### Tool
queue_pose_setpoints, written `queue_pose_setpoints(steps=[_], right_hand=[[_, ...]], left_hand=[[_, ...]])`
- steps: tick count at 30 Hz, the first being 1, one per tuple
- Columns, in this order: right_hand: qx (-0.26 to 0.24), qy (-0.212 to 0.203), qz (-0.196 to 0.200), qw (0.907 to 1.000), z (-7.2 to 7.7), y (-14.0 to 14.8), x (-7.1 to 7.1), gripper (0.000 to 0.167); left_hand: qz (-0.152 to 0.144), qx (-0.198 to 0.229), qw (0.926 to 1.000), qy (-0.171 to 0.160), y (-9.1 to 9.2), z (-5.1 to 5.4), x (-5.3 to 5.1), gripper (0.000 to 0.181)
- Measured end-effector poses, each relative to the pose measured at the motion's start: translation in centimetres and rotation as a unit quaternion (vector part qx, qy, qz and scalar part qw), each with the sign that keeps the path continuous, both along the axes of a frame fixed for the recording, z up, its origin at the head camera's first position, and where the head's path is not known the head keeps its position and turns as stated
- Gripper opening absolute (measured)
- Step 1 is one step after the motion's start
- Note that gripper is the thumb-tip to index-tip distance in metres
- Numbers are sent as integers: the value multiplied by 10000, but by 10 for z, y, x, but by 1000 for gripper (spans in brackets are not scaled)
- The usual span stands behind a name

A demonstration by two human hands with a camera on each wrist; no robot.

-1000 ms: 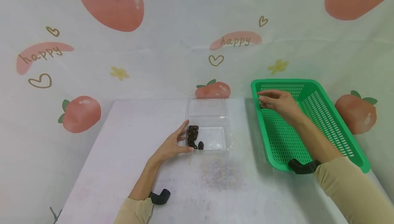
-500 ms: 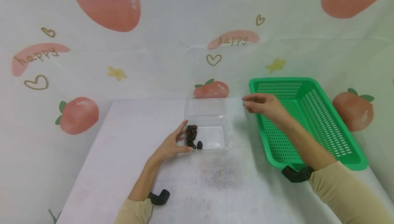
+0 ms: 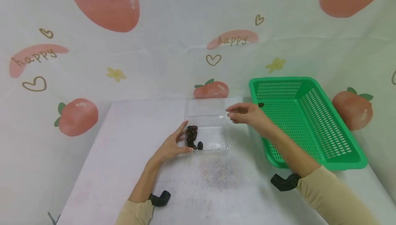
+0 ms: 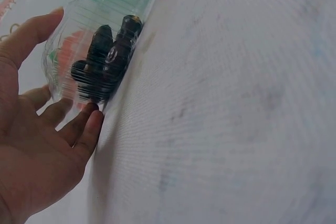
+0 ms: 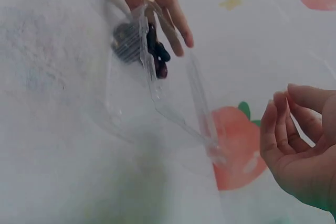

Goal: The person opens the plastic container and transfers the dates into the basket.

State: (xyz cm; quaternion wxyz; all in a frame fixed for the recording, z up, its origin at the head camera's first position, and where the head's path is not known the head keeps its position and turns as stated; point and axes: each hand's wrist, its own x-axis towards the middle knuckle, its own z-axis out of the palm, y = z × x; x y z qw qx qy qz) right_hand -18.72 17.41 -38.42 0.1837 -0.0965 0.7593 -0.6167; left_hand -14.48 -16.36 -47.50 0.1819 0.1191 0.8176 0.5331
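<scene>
A clear plastic box (image 3: 213, 138) with its lid (image 3: 206, 107) folded back stands at mid-table. Several dark dates (image 3: 190, 137) are piled at its left end, and a single date (image 3: 200, 145) lies just right of them. My left hand (image 3: 171, 146) holds that left end, thumb at the front corner and fingers spread along the side and back; the left wrist view shows the same hand (image 4: 47, 129) against the box wall. My right hand (image 3: 250, 116) hovers right of the box, and in the right wrist view this hand (image 5: 304, 145) has loosely bent fingers with nothing visible between them.
At the right stands a green slotted basket (image 3: 337, 125) with one dark date (image 3: 261, 104) near its back left corner. A printed cloth (image 3: 161, 46) hangs behind the white table (image 3: 139, 122). My right forearm passes over the basket's front left edge.
My right hand has moved left from the basket to beside the box, uncovering the date in the basket's corner. My left hand still holds the box in the same place.
</scene>
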Motion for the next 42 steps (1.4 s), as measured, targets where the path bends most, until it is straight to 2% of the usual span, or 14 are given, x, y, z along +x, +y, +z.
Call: queue_pose_setpoints(steps=[15, 25, 30, 36, 42], right_hand=[[-73, -201, 212, 9995, -15, -47, 8, 28], [-127, -293, 226, 9992, -32, -74, 11, 30], [139, -134, 347, 9992, -43, -82, 12, 31], [399, -59, 702, 9967, -58, -90, 8, 33], [614, 8, 936, 9937, -63, -95, 6, 35]], left_hand=[[28, -7, 10000, -5, -4, -2, 1, 105], [107, -30, 9999, 37, -5, -1, 1, 105], [46, -38, 10000, 71, -3, -1, 1, 105], [36, 52, 10000, 65, -1, -2, 0, 105], [-19, 66, 9999, 101, -1, -2, -1, 105]])
